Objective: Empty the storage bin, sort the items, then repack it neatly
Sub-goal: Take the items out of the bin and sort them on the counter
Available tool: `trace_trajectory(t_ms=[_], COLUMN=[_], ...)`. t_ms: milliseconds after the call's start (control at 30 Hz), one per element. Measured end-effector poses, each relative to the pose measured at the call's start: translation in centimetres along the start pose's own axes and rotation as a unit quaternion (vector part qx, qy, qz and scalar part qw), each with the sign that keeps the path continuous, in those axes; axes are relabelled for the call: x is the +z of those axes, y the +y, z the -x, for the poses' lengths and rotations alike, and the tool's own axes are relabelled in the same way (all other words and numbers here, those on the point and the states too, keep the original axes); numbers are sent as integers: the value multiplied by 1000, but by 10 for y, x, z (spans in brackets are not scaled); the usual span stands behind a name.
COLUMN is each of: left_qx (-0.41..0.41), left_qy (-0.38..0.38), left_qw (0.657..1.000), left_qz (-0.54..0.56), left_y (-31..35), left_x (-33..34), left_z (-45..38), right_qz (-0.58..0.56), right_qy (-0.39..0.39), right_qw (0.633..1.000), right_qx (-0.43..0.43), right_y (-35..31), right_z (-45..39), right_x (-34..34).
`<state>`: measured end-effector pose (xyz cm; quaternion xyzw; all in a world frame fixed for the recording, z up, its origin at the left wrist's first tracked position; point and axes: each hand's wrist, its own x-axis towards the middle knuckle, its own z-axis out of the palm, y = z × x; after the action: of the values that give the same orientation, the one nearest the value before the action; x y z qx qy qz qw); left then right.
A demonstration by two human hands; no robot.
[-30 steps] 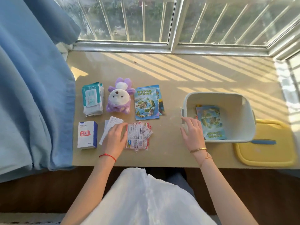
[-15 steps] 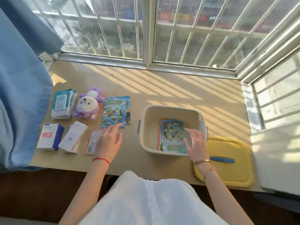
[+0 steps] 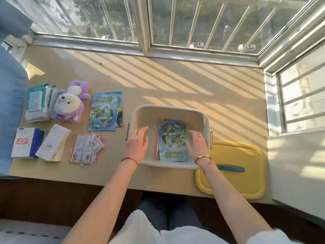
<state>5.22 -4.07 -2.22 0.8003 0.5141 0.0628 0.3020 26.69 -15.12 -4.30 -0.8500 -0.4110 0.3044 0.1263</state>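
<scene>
White storage bin (image 3: 204, 120) on the tan sill, its right edge over a yellow lid (image 3: 246, 173). Inside lies a blue map booklet (image 3: 172, 140) on the bin floor, a red-edged card under it. Both hands reach in — left hand (image 3: 138, 143) and right hand (image 3: 197, 145) flank the booklet, fingers spread, gripping nothing. Left of the bin: more map booklets (image 3: 103, 111), a purple plush (image 3: 69, 104), a wipes pack (image 3: 37, 103).

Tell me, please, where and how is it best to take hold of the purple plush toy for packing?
Probably grip the plush toy around its round white-and-purple body, coming from above. It lies flat on the table, the wipes pack touching its left, so fingers fit front and back.
</scene>
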Motion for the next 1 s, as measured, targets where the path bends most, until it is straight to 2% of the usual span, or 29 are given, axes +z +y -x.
trace_trajectory(t_ms=[267, 467, 767, 1000], left_qx=[-80, -107, -131, -130], left_qy=[-76, -142, -147, -144], left_qw=[993, 984, 980, 980], left_qz=[-31, -20, 34, 47], left_y=[-25, -42, -51, -51], left_x=[69, 102, 118, 120], left_z=[-48, -61, -58, -60], right_qz=[1, -6, -90, -17], right_qy=[-59, -17, 36, 41], right_qw=[993, 990, 982, 983], right_qx=[99, 140, 159, 178], right_y=[20, 30, 33, 28], right_z=[-63, -89, -98, -105], right_x=[53, 84, 99, 105])
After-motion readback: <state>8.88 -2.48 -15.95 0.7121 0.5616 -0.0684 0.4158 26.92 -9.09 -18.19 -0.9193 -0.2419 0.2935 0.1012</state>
